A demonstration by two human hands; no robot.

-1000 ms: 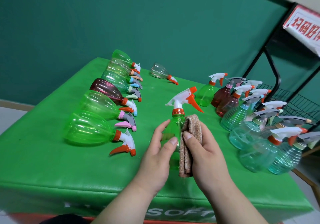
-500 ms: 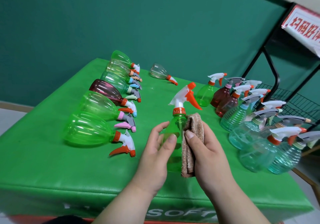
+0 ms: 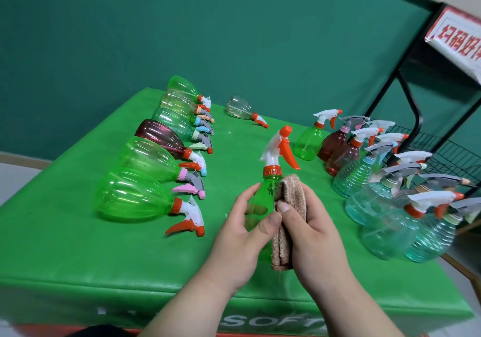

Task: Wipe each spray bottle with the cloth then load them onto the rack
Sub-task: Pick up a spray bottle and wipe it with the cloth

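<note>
My left hand (image 3: 242, 235) grips a green spray bottle (image 3: 264, 196) upright above the green mat, its white head with an orange trigger pointing away to the right. Against the bottle's right side my right hand (image 3: 313, 235) presses a folded brown cloth (image 3: 286, 222), thumb over the fold. The bottle's lower body is hidden behind both hands. A black wire rack (image 3: 442, 149) stands beyond the mat's right edge.
Several bottles lie on their sides in a row at the left, the nearest a large green one (image 3: 132, 196). One clear bottle (image 3: 240, 109) lies alone at the back. Several upright bottles (image 3: 374, 196) crowd the right side of the green mat (image 3: 78, 253).
The bottle's spray head has turned and tilted further away and to the right in my left hand. My left thumb has slid toward the cloth. The cloth stays against the bottle.
</note>
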